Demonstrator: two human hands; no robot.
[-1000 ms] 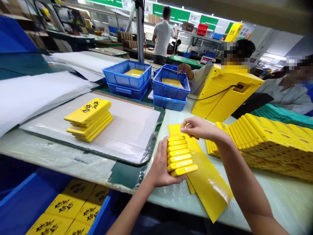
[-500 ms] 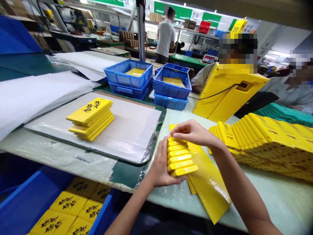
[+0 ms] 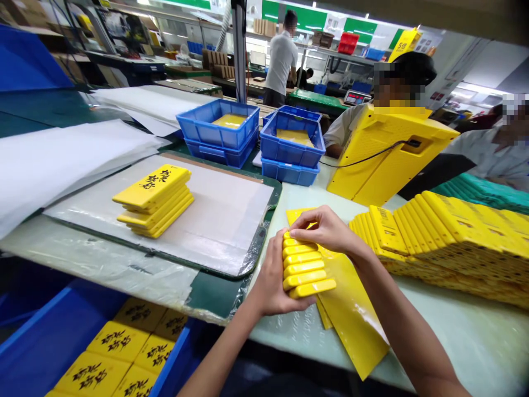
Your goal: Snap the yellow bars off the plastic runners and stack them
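Note:
My left hand [image 3: 270,281] is wrapped round a fanned bundle of several yellow plastic plates [image 3: 306,267], held on edge just above the pale green table [image 3: 475,336]. My right hand [image 3: 326,229] curls over the far end of the same bundle, fingertips pinching the topmost plate. Under the bundle lies a glossy yellow film strip [image 3: 353,317]. A long leaning row of the same yellow plates [image 3: 446,237] lies to the right of my right hand. A neat stack of yellow plates with black characters [image 3: 155,198] sits on a grey mat [image 3: 223,220] to the left.
Blue bins [image 3: 289,143] with yellow parts stand at the back. A large yellow box with a black cable [image 3: 388,160] stands at the back right, with seated co-workers behind it. A blue crate of printed yellow plates [image 3: 111,353] sits below the table's front edge. White sheets [image 3: 61,154] cover the left.
My right hand has slid from beyond the bundle down onto its far end and now grips the top plate. The left hand has kept its hold.

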